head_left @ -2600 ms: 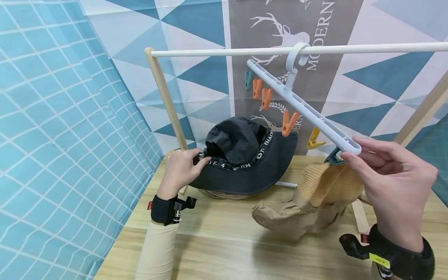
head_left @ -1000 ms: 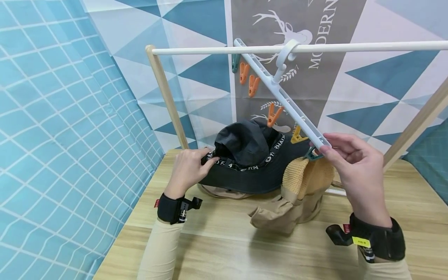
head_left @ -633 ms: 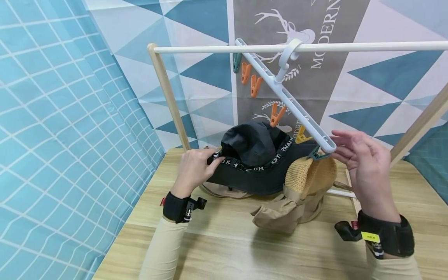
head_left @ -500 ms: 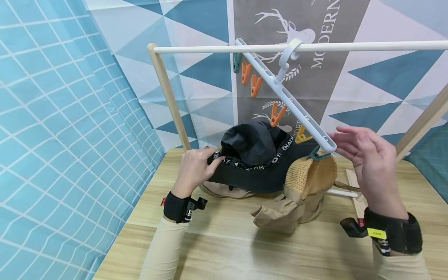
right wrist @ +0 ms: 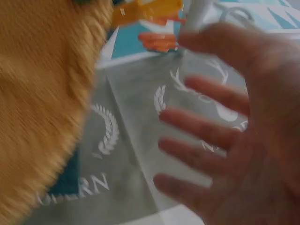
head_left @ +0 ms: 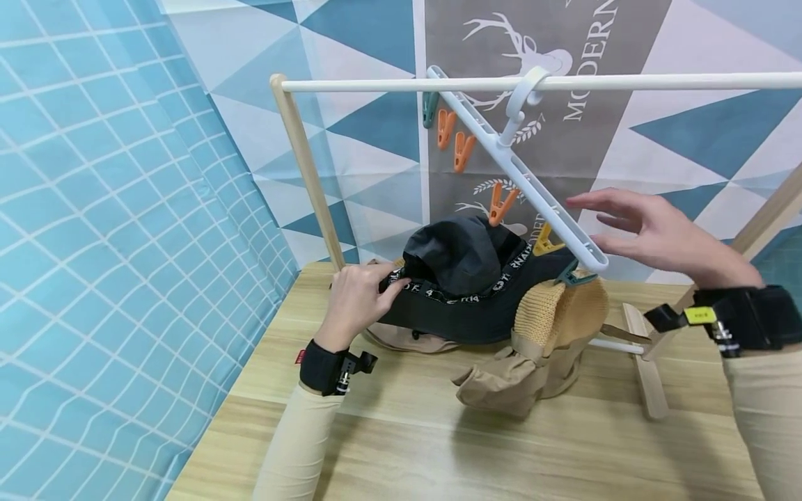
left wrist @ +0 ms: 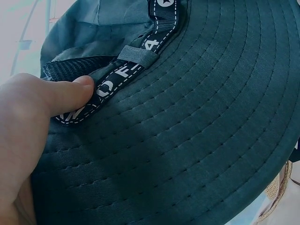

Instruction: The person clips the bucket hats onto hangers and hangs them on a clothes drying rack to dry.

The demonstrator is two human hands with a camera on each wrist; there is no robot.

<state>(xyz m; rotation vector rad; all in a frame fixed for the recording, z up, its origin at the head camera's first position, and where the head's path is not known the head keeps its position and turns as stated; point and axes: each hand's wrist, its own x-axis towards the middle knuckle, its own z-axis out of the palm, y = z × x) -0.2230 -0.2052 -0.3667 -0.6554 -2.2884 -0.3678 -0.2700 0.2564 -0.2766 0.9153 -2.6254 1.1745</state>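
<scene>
My left hand point(head_left: 358, 299) grips a dark bucket hat point(head_left: 451, 250) at its lettered inner band, thumb on the brim as the left wrist view shows. My right hand point(head_left: 658, 229) is beside the near end of a pale blue clip hanger point(head_left: 523, 177), fingers spread and holding nothing; it is blurred in the right wrist view. A teal clip point(head_left: 575, 275) at that end holds a tan hat point(head_left: 545, 355) with a yellow knitted part. A yellow clip point(head_left: 546, 240) and an orange clip point(head_left: 501, 203) hang along the hanger, over the dark hat.
The hanger hooks over a white rail point(head_left: 401, 85) on a wooden-legged rack point(head_left: 307, 170). More orange clips point(head_left: 464, 152) and a teal clip point(head_left: 429, 108) hang farther back. A beige hat point(head_left: 407, 339) lies under the dark one on the wooden table point(head_left: 388, 431).
The right hand moved the hanger's near end leftward, then let go and drew off to the right, fingers spreading. The left hand shifted slightly right, keeping hold of the dark hat.
</scene>
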